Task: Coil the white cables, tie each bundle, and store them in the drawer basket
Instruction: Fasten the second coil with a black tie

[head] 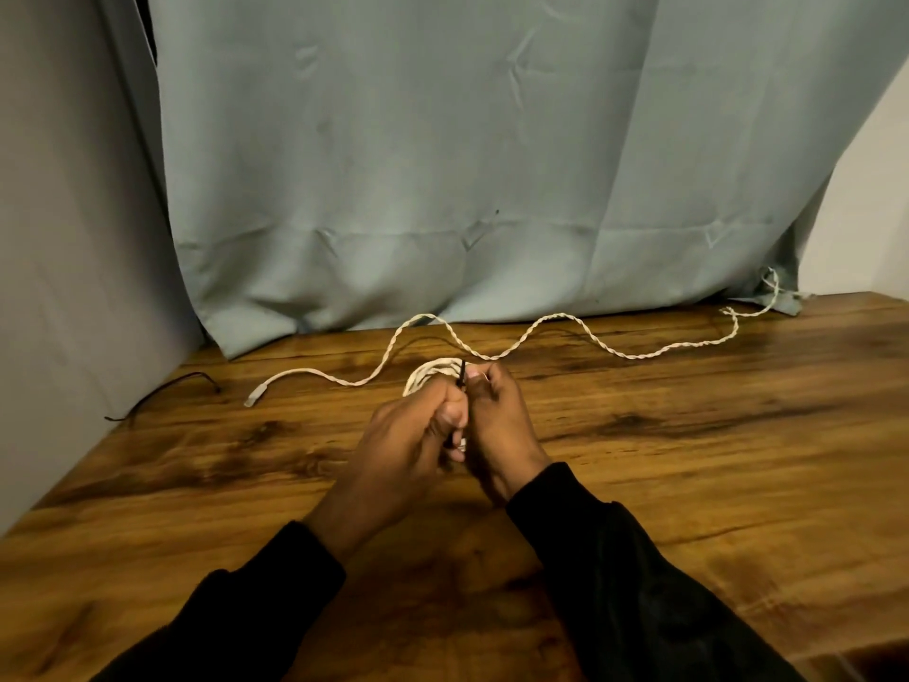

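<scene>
Both hands, left hand point(413, 425) and right hand point(497, 425), pinch the black tie point(461, 374) upright against the coiled cable point(430, 374), which lies just beyond the fingers.

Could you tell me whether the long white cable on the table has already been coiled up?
No, the long white cable lies stretched in loose waves across the table, beyond the hands and the coiled bundle.

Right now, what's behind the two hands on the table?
A coiled white cable bundle shows past the left hand and right hand, with a thin black tie sticking up. Farther back lies an uncoiled white cable. The bundle's near part is covered by the hands.
</scene>
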